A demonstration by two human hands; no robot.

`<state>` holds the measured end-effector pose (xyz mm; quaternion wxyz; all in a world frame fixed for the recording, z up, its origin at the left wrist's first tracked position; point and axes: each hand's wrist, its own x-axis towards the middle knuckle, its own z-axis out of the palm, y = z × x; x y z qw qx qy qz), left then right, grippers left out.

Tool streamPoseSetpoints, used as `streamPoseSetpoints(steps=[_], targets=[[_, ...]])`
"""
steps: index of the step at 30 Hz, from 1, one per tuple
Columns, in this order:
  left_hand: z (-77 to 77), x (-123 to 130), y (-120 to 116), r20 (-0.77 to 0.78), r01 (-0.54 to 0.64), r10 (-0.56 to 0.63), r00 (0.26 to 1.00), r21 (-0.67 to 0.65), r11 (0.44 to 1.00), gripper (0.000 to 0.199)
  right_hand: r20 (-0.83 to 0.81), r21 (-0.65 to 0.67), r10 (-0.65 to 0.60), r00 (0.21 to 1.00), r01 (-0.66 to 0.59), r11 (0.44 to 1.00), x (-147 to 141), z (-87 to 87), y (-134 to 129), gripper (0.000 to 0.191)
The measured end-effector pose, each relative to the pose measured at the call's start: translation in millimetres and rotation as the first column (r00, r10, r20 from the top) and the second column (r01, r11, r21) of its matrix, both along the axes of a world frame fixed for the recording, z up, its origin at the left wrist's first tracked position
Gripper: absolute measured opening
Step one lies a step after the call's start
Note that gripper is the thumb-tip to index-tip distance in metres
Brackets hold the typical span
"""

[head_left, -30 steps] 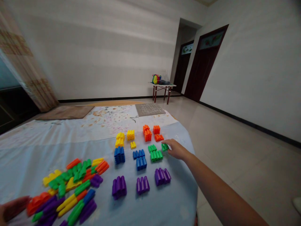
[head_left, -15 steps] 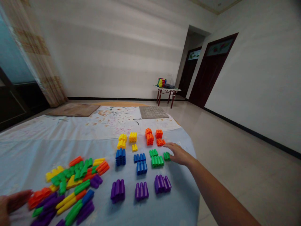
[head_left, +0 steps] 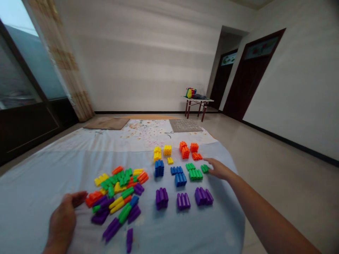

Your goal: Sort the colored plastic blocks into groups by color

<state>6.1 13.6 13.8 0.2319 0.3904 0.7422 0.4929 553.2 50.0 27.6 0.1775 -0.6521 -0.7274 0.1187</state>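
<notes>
Single head view: worn on the person's head, facing forward and down across the desk (head_left: 87, 160) from its near edge, at close range.

I find plastic blocks, each of rounded tubes joined side by side, lying on a pale blue cloth (head_left: 148, 225). To my left lies a loose mixed pile (head_left: 118, 190) of orange, yellow, green, blue and purple, its blocks pointing various ways, some overlapping. A lone purple block (head_left: 129, 240) lies nearer me, apart from it.

To my right, blocks are grouped by colour. Farthest are yellow blocks (head_left: 157, 154) and orange blocks (head_left: 185, 151), several stacked. Next come a tall blue stack (head_left: 159, 168), lower blue blocks (head_left: 180, 178) and green blocks (head_left: 195, 173), with a small green block (head_left: 204, 169) just beside. Nearest are three purple groups (head_left: 183, 201), spaced apart.
</notes>
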Motion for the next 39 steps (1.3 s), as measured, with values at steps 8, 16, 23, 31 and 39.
streamPoseSetpoints(steps=[8,16,23,31,39], targets=[[-26.3,-14,7,0.169,0.003,-0.022,0.985,0.115,0.993,0.055,-0.136,0.383,0.265,0.955,-0.196,0.903,-121,71.3,-42,0.035],[-35.0,-15,6,0.228,0.022,-0.081,0.970,0.250,0.968,0.060,-0.073,0.211,0.577,0.813,-0.553,0.806,-299,64.5,-30,0.031],[-39.4,-15,7,0.242,0.015,-0.086,0.966,0.280,0.960,0.063,0.163,0.030,0.452,0.877,-0.463,0.886,-393,39.9,7,0.037],[-36.0,-14,4,0.247,-0.001,-0.068,0.967,0.268,0.963,0.064,0.207,-0.122,0.595,0.776,-0.583,0.803,-403,31.3,16,0.054],[-34.3,-11,5,0.251,-0.030,-0.036,0.967,0.254,0.967,0.064,-0.243,0.081,0.518,0.820,-0.515,0.853,-315,61.8,18,0.061]])
